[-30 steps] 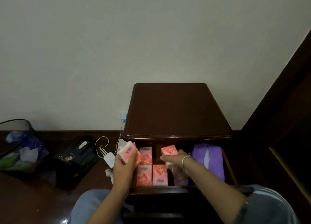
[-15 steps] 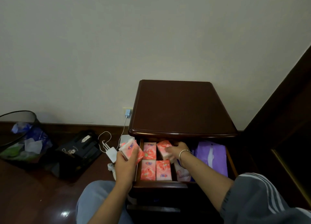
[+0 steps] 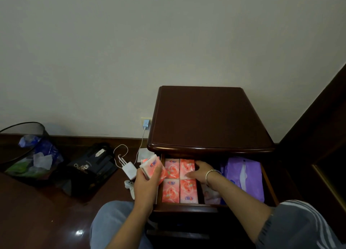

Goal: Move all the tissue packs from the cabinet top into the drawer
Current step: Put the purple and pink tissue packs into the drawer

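The dark wooden cabinet top point(image 3: 209, 121) is bare. Below it the drawer point(image 3: 187, 207) stands pulled out, with several pink tissue packs point(image 3: 170, 191) lying flat in two rows on its left side. My right hand point(image 3: 203, 173) reaches into the drawer, thumb and fingers gripping the right edge of the back-right pink pack point(image 3: 187, 165), which lies flat in the row. My left hand point(image 3: 144, 185) hovers just outside the drawer's left side, gripping a small stack of pink tissue packs point(image 3: 152, 165).
A large purple tissue pack point(image 3: 243, 175) fills the drawer's right side. On the floor to the left are a white charger point(image 3: 129, 171) with its cable, a black bag point(image 3: 91, 166) and a waste bin point(image 3: 28, 151). Dark wooden furniture point(image 3: 318, 136) stands on the right.
My right hand has lowered its pink pack into the drawer's back row, flat beside the others. My left hand with its packs stays by the drawer's left side. The camera has tilted down.
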`<state>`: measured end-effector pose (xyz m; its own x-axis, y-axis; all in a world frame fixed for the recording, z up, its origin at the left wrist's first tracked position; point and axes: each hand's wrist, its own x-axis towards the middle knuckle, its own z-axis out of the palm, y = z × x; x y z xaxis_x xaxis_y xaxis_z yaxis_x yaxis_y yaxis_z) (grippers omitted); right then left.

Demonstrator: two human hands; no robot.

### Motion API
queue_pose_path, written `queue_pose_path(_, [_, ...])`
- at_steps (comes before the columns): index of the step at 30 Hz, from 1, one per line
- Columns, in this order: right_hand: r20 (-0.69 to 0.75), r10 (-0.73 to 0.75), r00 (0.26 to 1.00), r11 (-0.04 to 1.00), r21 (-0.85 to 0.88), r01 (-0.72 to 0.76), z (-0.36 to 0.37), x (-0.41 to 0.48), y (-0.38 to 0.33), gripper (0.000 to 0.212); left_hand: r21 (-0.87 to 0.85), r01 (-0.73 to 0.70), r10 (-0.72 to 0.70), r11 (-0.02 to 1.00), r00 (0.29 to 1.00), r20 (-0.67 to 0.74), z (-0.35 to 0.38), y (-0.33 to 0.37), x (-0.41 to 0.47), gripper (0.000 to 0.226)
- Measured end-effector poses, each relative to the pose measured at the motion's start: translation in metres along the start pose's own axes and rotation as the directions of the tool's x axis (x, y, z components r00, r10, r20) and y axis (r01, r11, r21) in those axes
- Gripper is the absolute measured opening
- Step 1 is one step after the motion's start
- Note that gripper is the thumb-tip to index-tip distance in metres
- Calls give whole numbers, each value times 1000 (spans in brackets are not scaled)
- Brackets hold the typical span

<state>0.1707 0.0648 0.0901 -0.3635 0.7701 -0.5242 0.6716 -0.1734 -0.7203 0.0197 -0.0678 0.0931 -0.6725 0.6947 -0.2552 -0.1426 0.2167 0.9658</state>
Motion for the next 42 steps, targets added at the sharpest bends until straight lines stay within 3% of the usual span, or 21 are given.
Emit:
queue_pose_path(3, [128, 55, 990, 998, -29, -52, -9, -1, -1, 43, 0, 8, -8, 1000, 999, 35, 0, 3, -1, 41])
queue_pose_path(6, [-94, 32, 995, 997, -60, -38, -9, -7, 6, 41, -2, 16, -16, 1000, 997, 71, 1, 9, -4, 49])
queue_pose_path(8, [-137, -25, 990, 994, 100, 39, -4, -23, 11, 29, 13, 18, -19, 1000, 995, 93, 3, 15, -5, 48])
queue_pose_path(10, [-46, -89, 995, 956, 277, 98, -2, -50, 13, 21, 59, 47, -58, 997, 978, 200, 10, 22, -7, 44])
queue_pose_path(13, [-58, -143, 988, 908, 391, 154, -9, -81, 17, 24, 174, 73, -147, 982, 876, 460, 32, 34, -11, 34])
queue_pose_path(16, [-85, -93, 992, 850, 512, 124, -19, -91, 22, 18, 269, 47, -195, 962, 808, 555, 66, 40, -20, 31])
queue_pose_path(20, [-99, 14, 995, 753, 656, 55, -36, -94, 33, 15, 104, 337, -328, 936, 726, 604, 97, 33, -30, 44])
queue_pose_path(23, [-103, 73, 992, 738, 675, 16, -32, -96, 42, 8, -102, 432, -330, 896, 801, 499, 108, 25, -42, 43])
queue_pose_path(25, [-108, 101, 989, 697, 717, 7, -26, -97, 42, 8, -151, 416, -319, 896, 844, 431, 112, 21, -49, 40])
queue_pose_path(28, [-39, 89, 995, 598, 801, -22, -30, -97, 37, 14, -84, 359, -294, 930, 861, 416, 112, 22, -55, 37])
queue_pose_path(31, [45, 37, 998, 640, 766, -58, -45, -96, 38, 29, 133, 176, -219, 975, 854, 473, 105, 28, -50, 36])
queue_pose_path(34, [45, 44, 998, 675, 735, -63, -64, -97, 47, 28, 354, -119, -116, 928, 808, 577, 97, 36, -36, 36])
queue_pose_path(35, [18, 78, 997, 652, 756, -64, -72, -97, 50, 29, 419, -285, -17, 862, 811, 585, 94, 36, -28, 33])
queue_pose_path(36, [-6, 114, 993, 626, 777, -67, -81, -97, 55, 30, 517, -488, 107, 703, 791, 602, 92, 34, -20, 35])
queue_pose_path(37, [-28, 146, 989, 622, 780, -70, -90, -98, 59, 32, 590, -669, 196, 452, 720, 666, 89, 30, -12, 39])
queue_pose_path(38, [-48, 169, 984, 646, 760, -74, -96, -99, 63, 33, 595, -778, 200, 201, 627, 753, 87, 25, -5, 43])
queue_pose_path(39, [-59, 180, 982, 676, 733, -80, -100, -100, 66, 33, 565, -825, 142, 13, 561, 815, 84, 19, 1, 46])
queue_pose_path(40, [-61, 182, 981, 699, 710, -86, -102, -101, 69, 33, 547, -832, 70, -95, 543, 837, 80, 13, 6, 48])
queue_pose_path(42, [-40, 179, 983, 725, 681, -104, -100, -101, 72, 33, 571, -804, 11, -168, 577, 816, 73, 8, 11, 51])
